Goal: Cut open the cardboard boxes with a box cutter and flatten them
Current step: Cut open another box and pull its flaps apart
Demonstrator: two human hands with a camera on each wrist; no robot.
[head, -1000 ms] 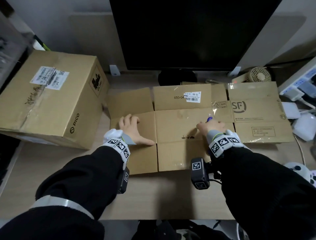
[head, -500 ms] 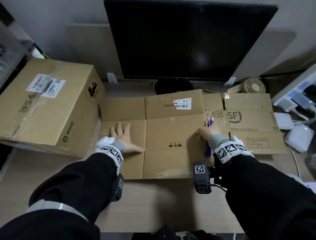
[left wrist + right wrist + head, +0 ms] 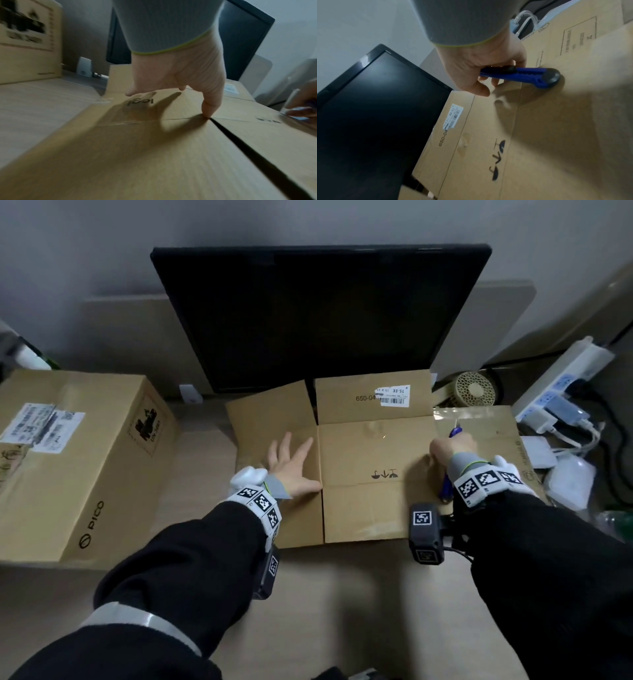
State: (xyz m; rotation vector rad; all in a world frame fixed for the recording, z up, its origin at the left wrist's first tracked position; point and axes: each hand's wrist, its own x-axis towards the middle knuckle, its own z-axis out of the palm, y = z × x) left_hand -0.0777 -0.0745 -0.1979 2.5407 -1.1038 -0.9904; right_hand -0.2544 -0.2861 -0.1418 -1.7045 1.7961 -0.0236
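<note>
Now a flattened cardboard box (image 3: 370, 460) lies on a desk (image 3: 342, 594), under both hands. The left hand (image 3: 291, 463) is spread, fingers straight, thumb tip pressing the cardboard at the slit between two flaps. The right hand (image 3: 452, 448) curls its fingers round a blue box cutter (image 3: 520, 75), whose black rear end touches the cardboard beside the wrist. Beyond the hands stands a dark monitor (image 3: 318, 316). Well to the left of the left hand sits a closed cardboard box (image 3: 78, 460). Right of the right hand lies a power strip (image 3: 561, 381).
</note>
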